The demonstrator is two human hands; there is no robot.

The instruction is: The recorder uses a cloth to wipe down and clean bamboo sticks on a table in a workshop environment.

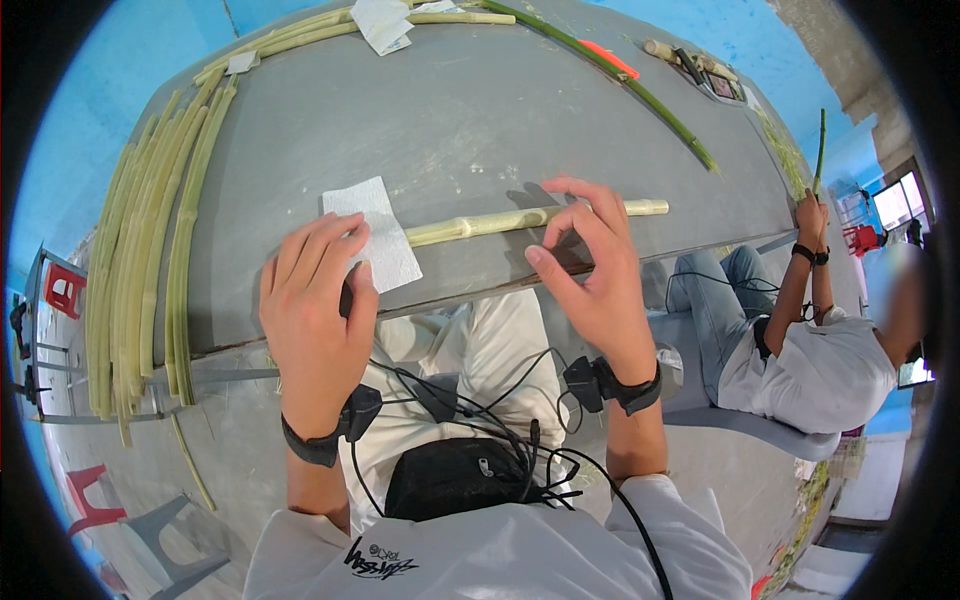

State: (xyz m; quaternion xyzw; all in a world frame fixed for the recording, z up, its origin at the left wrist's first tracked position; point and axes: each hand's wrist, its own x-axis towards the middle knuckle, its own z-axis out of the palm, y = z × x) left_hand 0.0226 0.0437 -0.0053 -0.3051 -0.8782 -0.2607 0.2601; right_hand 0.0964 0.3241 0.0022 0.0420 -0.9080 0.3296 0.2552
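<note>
A short, pale green jointed stalk (510,219), like a piece of cane, lies across the near part of the grey table. A white paper towel (402,258) covers its left end. Curved over that towel, my left hand (318,295) has its fingertips on the far side and its thumb on the near side; the stalk under the paper is hidden. My right hand (605,270) hovers by the stalk's right half, thumb and fingers spread apart with nothing between them. Both wrists wear black bands with small boxes and cables.
Long pale stalks (150,240) overhang the table's left edge; more (350,22) lie along the far edge with paper pieces. A dark green stalk (655,105) and orange object (610,60) lie far right. A person (800,360) sits to my right, holding a thin green stalk.
</note>
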